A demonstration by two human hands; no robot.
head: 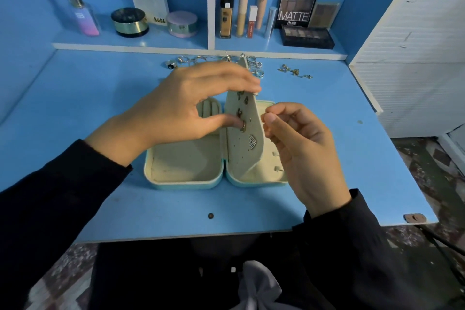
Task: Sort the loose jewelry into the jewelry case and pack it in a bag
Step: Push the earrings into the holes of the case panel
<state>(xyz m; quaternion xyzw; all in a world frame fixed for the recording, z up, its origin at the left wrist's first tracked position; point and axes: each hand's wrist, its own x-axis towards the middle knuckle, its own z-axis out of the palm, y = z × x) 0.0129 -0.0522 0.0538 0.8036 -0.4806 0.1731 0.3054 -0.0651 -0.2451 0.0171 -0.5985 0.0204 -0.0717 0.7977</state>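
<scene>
A pale blue jewelry case lies open on the blue desk, with cream lining. Its cream earring flap stands upright in the middle, with several earrings pinned in it. My left hand holds the flap, thumb pressing an earring on its face and fingers over the top edge. My right hand is behind the flap's right edge, fingertips pinched on something too small to make out. Loose silver rings and gold pieces lie at the desk's back.
A shelf behind the desk holds cosmetics: a perfume bottle, jars, tubes and eyeshadow palettes. A white slatted panel stands at the right. A grey cloth lies in my lap below the desk edge.
</scene>
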